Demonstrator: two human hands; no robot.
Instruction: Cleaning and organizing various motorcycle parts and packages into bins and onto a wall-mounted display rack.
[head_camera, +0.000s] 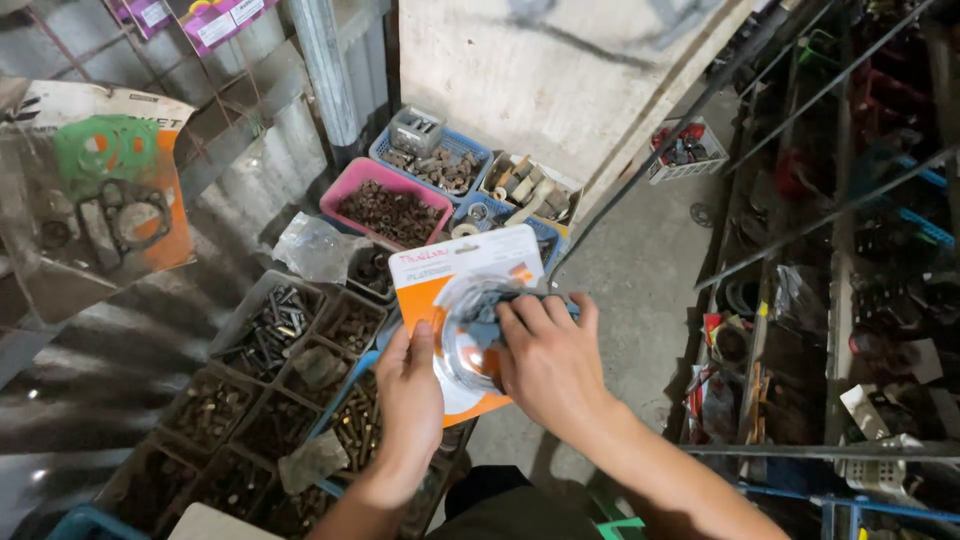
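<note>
Above bins of bolts (270, 325), left hand (410, 395) grips the light, stiff blister card's (450, 275) edge while right hand (550, 365) presses a soft cloth (485, 320) on it.

Head-worn view — steeply downward, close over both hands, floor trays (300, 370) beyond

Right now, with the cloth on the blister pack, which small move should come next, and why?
Probably one more short wipe across the clear bubble. The right hand presses a grey cloth onto the orange-and-white carded pack, and the left hand grips the card's lower edge. The plastic beside the cloth looks cloudy.
</note>
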